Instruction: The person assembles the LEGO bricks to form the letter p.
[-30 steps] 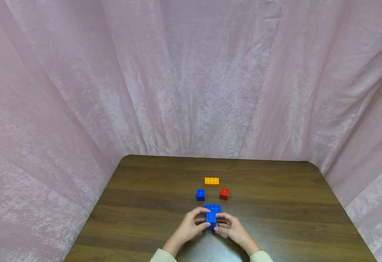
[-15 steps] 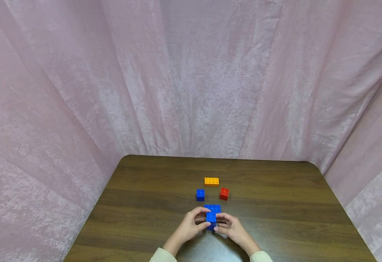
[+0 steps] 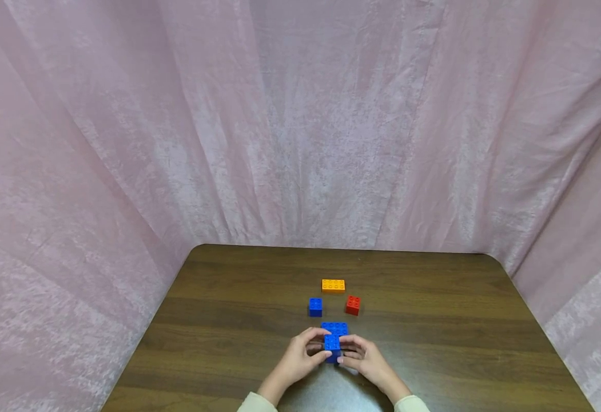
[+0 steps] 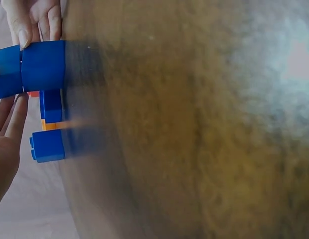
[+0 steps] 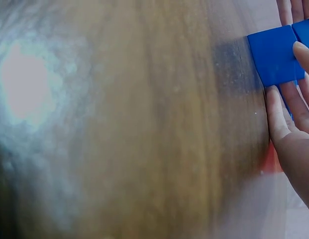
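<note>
Two blue toy building bricks (image 3: 332, 348) stand stacked near the front of the table, held from both sides. My left hand (image 3: 296, 357) grips the stack from the left, its thumb on the near face and its forefinger at the far top edge. From the right, my right hand (image 3: 369, 361) holds it, thumb low at the near corner and forefinger near the top. In the left wrist view a thin seam parts the lower brick (image 4: 43, 66) from the upper brick (image 4: 7, 74). The right wrist view shows the lower brick (image 5: 274, 56) against the tabletop.
Just behind the stack lies a wider blue brick (image 3: 335, 327). Farther back are a small blue brick (image 3: 315, 307), a red brick (image 3: 353, 305) and a flat orange brick (image 3: 333, 285) on the brown wooden table (image 3: 434, 309). Pink curtains (image 3: 300, 126) surround the table.
</note>
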`<state>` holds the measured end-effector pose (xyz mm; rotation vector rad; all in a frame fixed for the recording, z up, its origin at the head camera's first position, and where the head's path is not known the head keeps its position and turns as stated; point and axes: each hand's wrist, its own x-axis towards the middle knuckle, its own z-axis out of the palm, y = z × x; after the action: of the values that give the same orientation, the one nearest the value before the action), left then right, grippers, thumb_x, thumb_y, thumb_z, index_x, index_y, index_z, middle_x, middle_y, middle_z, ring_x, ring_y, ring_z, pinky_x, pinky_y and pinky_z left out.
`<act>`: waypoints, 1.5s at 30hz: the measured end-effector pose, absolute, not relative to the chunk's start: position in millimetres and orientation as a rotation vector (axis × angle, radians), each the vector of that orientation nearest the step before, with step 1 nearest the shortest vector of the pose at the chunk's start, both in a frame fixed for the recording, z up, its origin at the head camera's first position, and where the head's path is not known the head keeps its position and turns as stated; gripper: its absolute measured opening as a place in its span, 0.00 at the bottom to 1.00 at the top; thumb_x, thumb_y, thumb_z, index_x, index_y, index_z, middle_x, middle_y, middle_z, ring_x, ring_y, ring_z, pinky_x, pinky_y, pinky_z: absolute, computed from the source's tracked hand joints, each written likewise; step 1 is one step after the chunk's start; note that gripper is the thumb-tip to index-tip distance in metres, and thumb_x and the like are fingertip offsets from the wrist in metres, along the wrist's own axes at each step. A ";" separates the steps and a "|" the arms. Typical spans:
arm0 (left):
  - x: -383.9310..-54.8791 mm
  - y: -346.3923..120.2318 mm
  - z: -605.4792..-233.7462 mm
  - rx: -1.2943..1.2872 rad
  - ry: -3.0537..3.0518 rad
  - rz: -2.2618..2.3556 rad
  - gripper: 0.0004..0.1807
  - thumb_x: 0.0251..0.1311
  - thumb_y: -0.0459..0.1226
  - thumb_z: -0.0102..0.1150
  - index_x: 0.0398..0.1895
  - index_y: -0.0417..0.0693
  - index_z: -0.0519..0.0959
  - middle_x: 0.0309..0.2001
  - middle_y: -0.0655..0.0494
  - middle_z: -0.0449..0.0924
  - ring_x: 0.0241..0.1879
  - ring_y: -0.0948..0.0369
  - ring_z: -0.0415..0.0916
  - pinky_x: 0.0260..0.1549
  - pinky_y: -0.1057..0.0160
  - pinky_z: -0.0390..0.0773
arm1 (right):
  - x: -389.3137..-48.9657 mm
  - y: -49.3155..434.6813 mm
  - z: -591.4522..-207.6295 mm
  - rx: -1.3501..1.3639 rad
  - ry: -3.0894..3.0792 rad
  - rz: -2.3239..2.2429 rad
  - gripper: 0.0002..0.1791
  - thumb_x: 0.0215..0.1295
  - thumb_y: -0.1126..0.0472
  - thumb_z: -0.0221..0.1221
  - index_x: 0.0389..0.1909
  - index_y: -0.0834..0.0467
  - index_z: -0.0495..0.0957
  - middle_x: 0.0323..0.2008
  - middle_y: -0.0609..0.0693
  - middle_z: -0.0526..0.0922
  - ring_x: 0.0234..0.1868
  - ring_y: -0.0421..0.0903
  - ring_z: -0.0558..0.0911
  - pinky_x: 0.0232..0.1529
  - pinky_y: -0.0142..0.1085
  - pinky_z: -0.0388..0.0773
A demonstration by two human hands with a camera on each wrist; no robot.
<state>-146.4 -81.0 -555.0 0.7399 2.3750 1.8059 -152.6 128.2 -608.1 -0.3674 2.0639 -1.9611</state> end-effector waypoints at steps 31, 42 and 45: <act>-161.0 -80.9 -584.2 0.845 2.477 1.638 0.18 0.55 0.27 0.67 0.49 0.41 0.77 0.44 0.50 0.77 0.48 0.55 0.79 0.49 0.58 0.81 | -152.9 125.1 -608.9 -0.289 2.102 -1.942 0.25 0.56 0.70 0.66 0.53 0.75 0.71 0.47 0.64 0.80 0.48 0.55 0.81 0.48 0.34 0.81; -158.3 -78.8 -585.2 0.840 2.508 1.639 0.18 0.55 0.27 0.66 0.50 0.39 0.76 0.44 0.51 0.76 0.48 0.56 0.78 0.49 0.62 0.80 | -153.0 124.7 -604.9 -0.289 2.097 -1.931 0.24 0.56 0.70 0.66 0.53 0.75 0.72 0.46 0.63 0.80 0.48 0.57 0.81 0.48 0.35 0.82; -157.4 -77.4 -587.7 0.833 2.476 1.706 0.19 0.55 0.26 0.65 0.50 0.39 0.75 0.45 0.48 0.76 0.48 0.51 0.79 0.49 0.59 0.81 | -153.4 125.8 -604.9 -0.278 2.099 -1.912 0.25 0.56 0.69 0.67 0.53 0.75 0.71 0.46 0.62 0.81 0.48 0.55 0.81 0.48 0.35 0.82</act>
<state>-157.4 -77.4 -587.7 0.8334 2.4761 1.7056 -153.4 125.8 -604.9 -0.2776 2.0991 -1.9120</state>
